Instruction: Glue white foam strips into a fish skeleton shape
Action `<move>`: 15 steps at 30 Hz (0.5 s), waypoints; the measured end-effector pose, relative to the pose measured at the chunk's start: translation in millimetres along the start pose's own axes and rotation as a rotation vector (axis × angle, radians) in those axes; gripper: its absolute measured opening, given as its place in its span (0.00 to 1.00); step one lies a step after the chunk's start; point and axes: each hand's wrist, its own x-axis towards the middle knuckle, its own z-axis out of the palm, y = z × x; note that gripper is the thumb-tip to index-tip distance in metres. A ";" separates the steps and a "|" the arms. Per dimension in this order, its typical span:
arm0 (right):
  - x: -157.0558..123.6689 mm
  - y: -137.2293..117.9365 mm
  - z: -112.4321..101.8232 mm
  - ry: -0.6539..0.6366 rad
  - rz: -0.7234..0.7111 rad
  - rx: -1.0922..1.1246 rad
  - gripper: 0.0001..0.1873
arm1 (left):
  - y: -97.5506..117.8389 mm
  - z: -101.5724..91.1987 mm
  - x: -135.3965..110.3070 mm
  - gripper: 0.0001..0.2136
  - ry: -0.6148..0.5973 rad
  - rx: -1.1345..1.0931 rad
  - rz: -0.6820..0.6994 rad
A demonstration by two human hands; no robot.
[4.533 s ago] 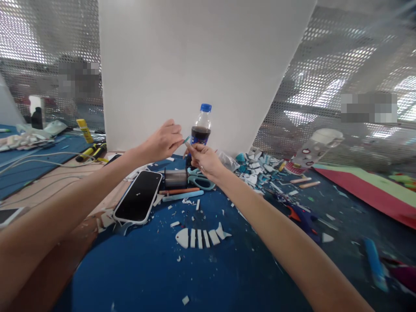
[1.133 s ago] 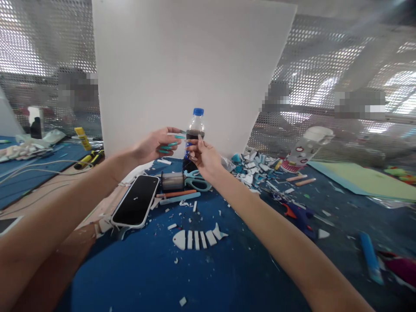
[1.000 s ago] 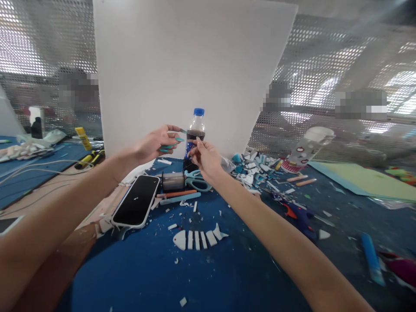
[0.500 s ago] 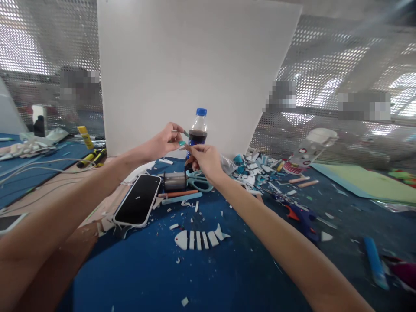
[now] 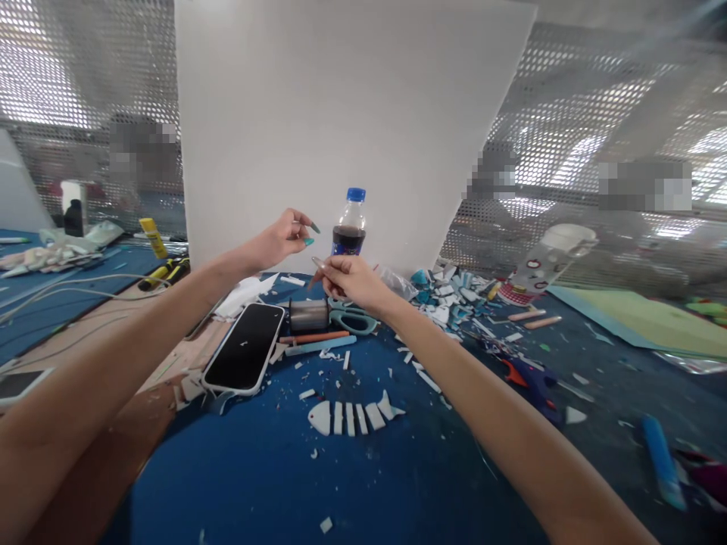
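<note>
My left hand (image 5: pixel 285 235) is raised in front of the white board, thumb and forefinger apart, with teal nails and nothing visible between them. Just to its right, my right hand (image 5: pixel 349 278) is closed in a pinch in front of the cola bottle (image 5: pixel 348 236). Whatever its fingertips hold is too small to make out. Below the hands lie a spool (image 5: pixel 308 315) and light-blue scissors (image 5: pixel 357 321). Nearer to me, white cut pieces (image 5: pixel 350 418) form a fish skeleton with head, ribs and tail on the blue mat.
A phone (image 5: pixel 245 348) lies left of the spool. Blue and white scraps (image 5: pixel 451 295) are heaped right of the bottle, near a patterned cup (image 5: pixel 542 261). A purple-handled tool (image 5: pixel 531 386) lies at right. The white board (image 5: pixel 341 113) stands behind.
My hands have moved apart: the left shifted left and its thumb and forefinger spread. The right stays pinched and has turned slightly. The camera view shifted a little.
</note>
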 end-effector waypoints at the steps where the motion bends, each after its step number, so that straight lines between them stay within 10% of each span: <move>1: 0.6 0.8 -0.6 0.012 -0.001 0.016 0.16 | -1.1 -1.6 0.4 0.12 -0.001 0.000 -0.006; 15: 8.5 15.5 -7.0 0.248 -0.034 0.187 0.10 | 4.9 -8.3 -3.1 0.12 -0.044 -0.003 -0.026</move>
